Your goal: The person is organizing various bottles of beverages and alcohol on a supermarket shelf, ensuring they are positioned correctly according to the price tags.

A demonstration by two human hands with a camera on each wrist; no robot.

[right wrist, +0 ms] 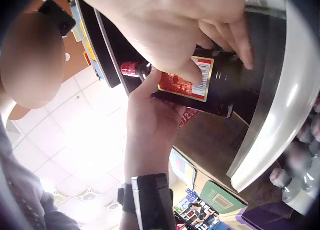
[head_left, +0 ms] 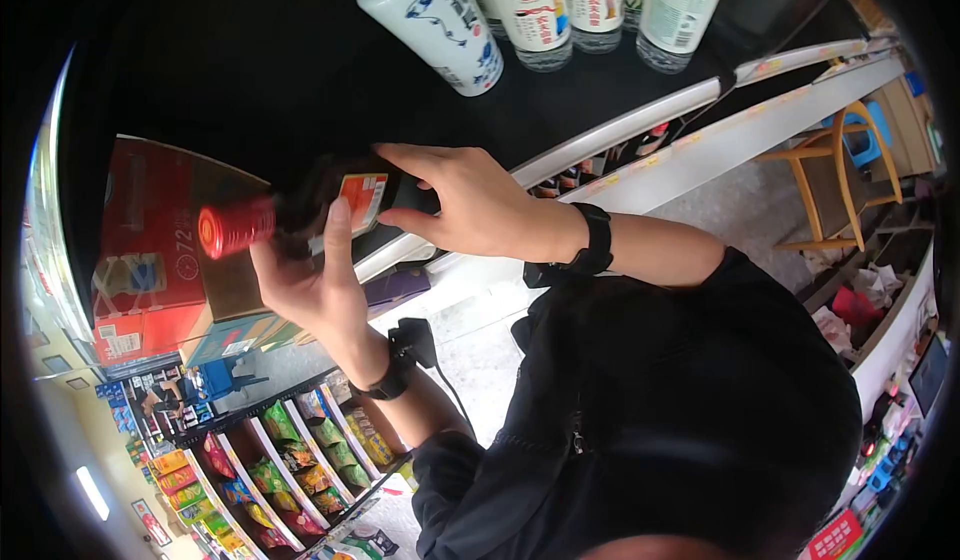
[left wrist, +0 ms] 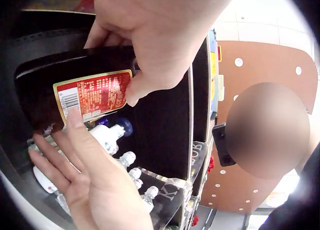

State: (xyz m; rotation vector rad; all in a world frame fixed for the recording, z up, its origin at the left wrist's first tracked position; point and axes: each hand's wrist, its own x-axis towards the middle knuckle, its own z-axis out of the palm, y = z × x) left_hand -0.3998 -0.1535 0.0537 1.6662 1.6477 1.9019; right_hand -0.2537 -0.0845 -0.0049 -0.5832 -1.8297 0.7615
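Note:
A dark bottle with a red cap (head_left: 235, 227) lies tilted in front of me, its red and gold barcode label (left wrist: 92, 95) turned up. My left hand (head_left: 318, 295) grips it around the shoulder near the neck, thumb along the label's edge. The right hand (head_left: 480, 205) is at the base end, its fingers fairly straight and spread. In the left wrist view its thumb overlaps the label's barcode corner. A strap with a small camera (right wrist: 152, 195) sits on the left wrist. Part of the neck is hidden by the left hand in the left wrist view.
On the black surface beyond stand a white bottle with blue writing (head_left: 430, 20) and several clear labelled bottles (head_left: 685, 10). A red carton (head_left: 150, 250) stands on the left. White shelf edging (head_left: 640, 110) runs along the front. Snack racks (head_left: 280, 460) and a wooden chair (head_left: 850, 175) are farther off.

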